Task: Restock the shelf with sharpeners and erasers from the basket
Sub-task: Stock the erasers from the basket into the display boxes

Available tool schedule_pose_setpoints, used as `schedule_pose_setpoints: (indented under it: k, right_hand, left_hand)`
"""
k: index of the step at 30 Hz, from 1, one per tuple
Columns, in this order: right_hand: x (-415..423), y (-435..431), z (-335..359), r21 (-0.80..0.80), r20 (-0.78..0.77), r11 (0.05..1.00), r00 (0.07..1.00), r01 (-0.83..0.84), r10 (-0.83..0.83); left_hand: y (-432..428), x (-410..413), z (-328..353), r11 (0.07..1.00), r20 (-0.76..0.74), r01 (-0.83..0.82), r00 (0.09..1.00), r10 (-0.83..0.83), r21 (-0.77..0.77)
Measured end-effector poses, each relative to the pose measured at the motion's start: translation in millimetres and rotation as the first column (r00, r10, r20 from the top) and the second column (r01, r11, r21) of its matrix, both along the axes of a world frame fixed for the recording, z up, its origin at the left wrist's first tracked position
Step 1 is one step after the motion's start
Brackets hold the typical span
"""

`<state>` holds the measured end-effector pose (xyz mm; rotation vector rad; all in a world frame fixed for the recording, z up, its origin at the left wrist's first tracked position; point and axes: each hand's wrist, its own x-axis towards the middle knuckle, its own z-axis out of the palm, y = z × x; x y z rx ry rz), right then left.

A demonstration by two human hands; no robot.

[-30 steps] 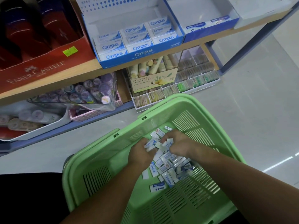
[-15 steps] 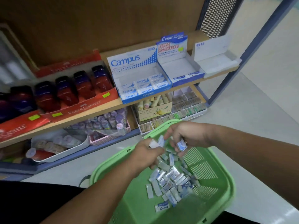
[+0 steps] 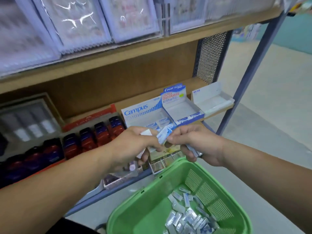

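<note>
Head cam: both hands are up in front of the middle shelf (image 3: 197, 82), above the far rim of the green basket (image 3: 148, 210). The left hand (image 3: 133, 146) has its grip pinched on a small bunch (image 3: 146, 132) of erasers, with white ends poking out above the fingers. The right hand (image 3: 200, 144) has its grip curled round a little stack (image 3: 193, 150) of them, tucked low against the palm. Its fingertips meet the left hand's at one blue-and-white eraser (image 3: 164, 135) between the two hands. It's pretty blurry there, so I can't tell which hand actually has that one.

A pile (image 3: 187, 217) of loose erasers lies in the near right part of the basket, which sits on the floor (image 3: 270, 124) in front of the shelving.

Behind the hands on the shelf is the Campus box (image 3: 141, 112) with a few erasers in it, its front partly hidden by the hands. The Pilot box (image 3: 179, 107) is right up against its right side. A white box (image 3: 211, 98) sits further right, at the shelf's end. Left of the Campus box is a red tray (image 3: 94, 118) with a row of red-and-blue things that look like sharpeners (image 3: 86, 139). The top shelf holds plastic-sleeved folders (image 3: 81, 22), all blurred. Under the hands a divided tray (image 3: 162, 163) peeks out from the lower shelf.
</note>
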<state>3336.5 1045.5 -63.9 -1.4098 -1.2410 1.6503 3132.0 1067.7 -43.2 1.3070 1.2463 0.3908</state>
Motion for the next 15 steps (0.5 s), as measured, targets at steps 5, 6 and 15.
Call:
schedule_pose_setpoints:
  k: [5,6,15]
  right_hand:
    - [-10.7,8.0,-1.8,0.059,-0.105,0.997,0.994,0.044,-0.037]
    - [-9.5,11.1,-1.8,0.063,-0.095,0.996,0.994,0.055,-0.049]
    - [1.9,46.6,-19.3,-0.116,-0.125,0.981,0.978,0.152,-0.167]
  left_hand:
    - [11.3,6.3,-6.9,0.998,0.108,-0.068,0.992,0.068,-0.001]
    - [15.3,6.5,-8.1,0.999,0.117,-0.052,0.992,0.051,0.000]
    - [56.9,-17.6,-26.6,0.994,-0.023,-0.106,0.994,0.105,-0.016]
